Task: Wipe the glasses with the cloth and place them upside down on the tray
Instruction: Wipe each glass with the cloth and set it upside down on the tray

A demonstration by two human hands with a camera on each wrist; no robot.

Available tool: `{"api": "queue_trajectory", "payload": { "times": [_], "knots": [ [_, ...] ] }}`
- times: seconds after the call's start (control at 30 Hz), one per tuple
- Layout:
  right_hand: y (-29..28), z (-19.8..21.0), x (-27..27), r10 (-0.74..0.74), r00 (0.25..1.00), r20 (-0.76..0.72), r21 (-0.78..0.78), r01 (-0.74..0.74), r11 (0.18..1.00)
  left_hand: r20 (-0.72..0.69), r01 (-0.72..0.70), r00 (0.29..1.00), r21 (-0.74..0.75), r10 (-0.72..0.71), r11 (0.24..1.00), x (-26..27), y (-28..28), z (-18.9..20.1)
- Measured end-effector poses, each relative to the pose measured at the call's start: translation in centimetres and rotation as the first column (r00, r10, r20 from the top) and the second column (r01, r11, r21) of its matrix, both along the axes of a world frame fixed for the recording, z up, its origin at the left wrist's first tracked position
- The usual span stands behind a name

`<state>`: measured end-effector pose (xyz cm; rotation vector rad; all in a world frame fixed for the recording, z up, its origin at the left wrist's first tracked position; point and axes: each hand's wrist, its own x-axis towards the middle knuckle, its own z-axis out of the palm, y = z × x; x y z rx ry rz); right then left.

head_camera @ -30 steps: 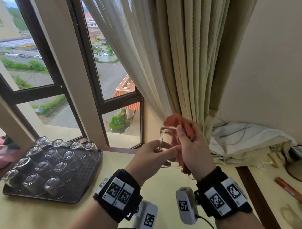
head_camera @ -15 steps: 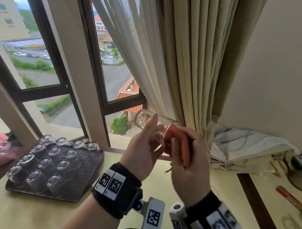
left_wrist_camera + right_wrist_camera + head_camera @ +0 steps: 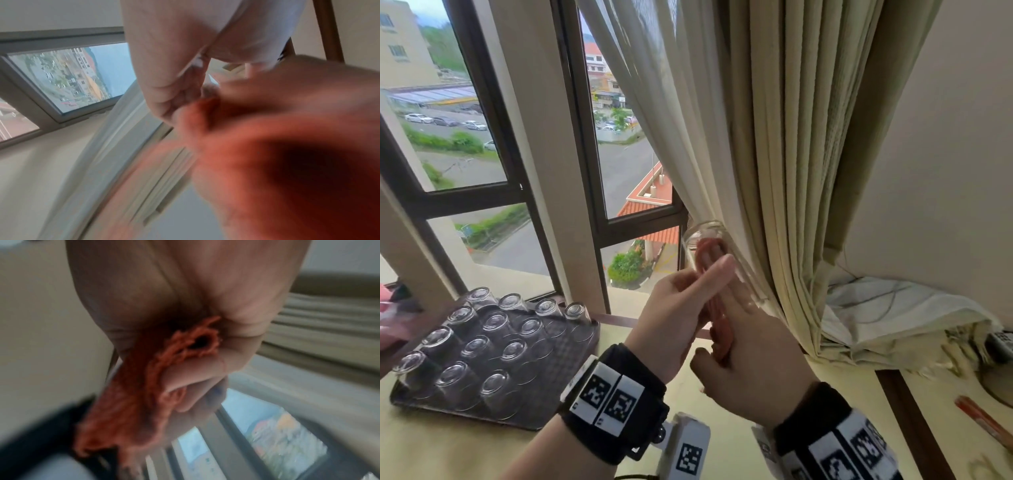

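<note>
From the camera on my head, my left hand (image 3: 671,315) held a clear glass (image 3: 717,260) up in the air, fingers wrapped round its side, right in front of the curtain (image 3: 774,154). My right hand (image 3: 751,370) gripped the red cloth (image 3: 717,320), and part of the cloth was pushed inside the glass. The tray (image 3: 544,416) sat on the table (image 3: 465,448), well to the left of the glass, with many glasses (image 3: 482,349) upside down on it. From my left wrist, the picture was blurry, and the cloth (image 3: 267,162) filled most of it. From my right wrist, my fingers (image 3: 191,378) were curled tight round the bunched cloth (image 3: 131,394), with the window (image 3: 277,443) behind.
</note>
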<state>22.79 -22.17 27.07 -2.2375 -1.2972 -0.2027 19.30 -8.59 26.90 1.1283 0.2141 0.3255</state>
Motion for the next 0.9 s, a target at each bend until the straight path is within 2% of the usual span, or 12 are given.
{"api": "queue_trajectory", "payload": {
  "times": [0.13,0.23,0.3,0.37,0.4,0.47,0.57,0.67,0.7,0.77,0.83,0.9],
  "knots": [
    [1.0,0.3,0.2,0.155,0.838,-0.523,0.258,-0.018,0.966,0.012,0.03,0.999,0.06,-0.031,0.998,-0.1,1.2,0.4],
    [1.3,0.7,-0.4,0.538,0.262,-0.801,0.58,0.123,0.805,0.039,0.093,0.995,0.019,-0.094,0.995,-0.4,2.0,1.0],
    [1.4,0.5,-0.9,0.608,0.093,-0.788,0.613,0.213,0.761,0.065,0.09,0.994,0.009,-0.09,0.996,-0.5,2.2,1.5],
    [1.3,0.5,-0.9,0.483,0.258,-0.837,0.531,0.173,0.829,0.076,0.023,0.997,-0.005,-0.023,1.0,-0.4,2.8,2.0],
    [1.2,0.8,-0.9,0.343,0.505,-0.792,0.434,0.07,0.898,0.069,-0.013,0.998,0.008,0.012,1.0,-0.3,3.3,2.1],
    [1.2,0.7,-0.5,0.041,0.956,-0.291,0.024,-0.036,0.999,0.039,-0.042,0.999,0.095,0.038,0.995,-0.5,3.8,2.1],
    [2.3,1.1,-0.7,-0.138,0.975,0.176,-0.186,0.17,0.968,0.004,-0.029,1.0,0.262,0.029,0.965,-1.0,3.1,1.4],
    [2.8,0.3,-0.8,-0.066,0.994,-0.083,0.029,0.069,0.997,-0.014,-0.004,1.0,0.249,0.008,0.969,-1.1,2.9,1.0],
    [2.8,0.5,-0.8,0.022,0.931,-0.364,0.185,0.049,0.982,-0.014,0.017,1.0,0.208,-0.015,0.978,-1.2,3.1,1.0],
    [2.8,1.3,-1.9,0.347,0.454,-0.821,0.449,0.135,0.884,-0.001,0.078,0.997,0.11,-0.079,0.991,-1.4,3.6,1.0],
    [3.0,1.4,-3.1,0.586,0.01,-0.81,0.562,0.298,0.771,0.034,0.114,0.993,0.037,-0.115,0.993,-1.5,3.6,1.3],
    [2.9,1.0,-3.2,0.549,0.017,-0.835,0.524,0.325,0.787,0.048,0.07,0.996,0.0,-0.07,0.998,-1.2,3.8,1.6]
  ]
}}
